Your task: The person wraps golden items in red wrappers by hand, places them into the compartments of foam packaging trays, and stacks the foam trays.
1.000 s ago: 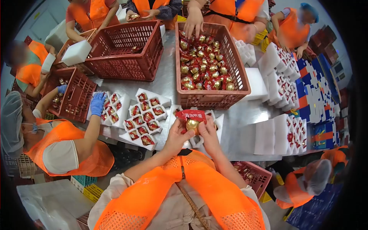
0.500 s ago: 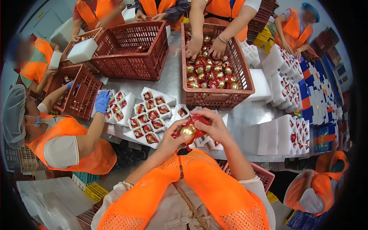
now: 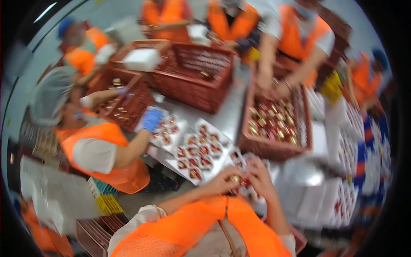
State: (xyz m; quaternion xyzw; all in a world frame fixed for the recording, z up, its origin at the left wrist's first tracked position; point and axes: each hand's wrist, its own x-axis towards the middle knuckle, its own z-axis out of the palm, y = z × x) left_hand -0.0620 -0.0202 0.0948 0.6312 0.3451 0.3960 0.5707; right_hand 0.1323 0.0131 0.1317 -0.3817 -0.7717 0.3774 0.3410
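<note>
Where the desk [image 3: 229, 124] stretches out, the crate [image 3: 274, 148] at one o'clock has plenty left; the foam tray [image 3: 219, 133] at eleven looks filled. At twelve, the left hand [image 3: 221, 182] and right hand [image 3: 261, 177], nearly together, clasp a gold-and-red ball [image 3: 234, 178], unplaced.

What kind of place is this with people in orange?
Probably a packing room, maybe in a factory. People in orange vests work around a metal table, a big red-brown crate holds shiny red-and-gold wrapped balls, and more sit in a white foam tray.
</note>
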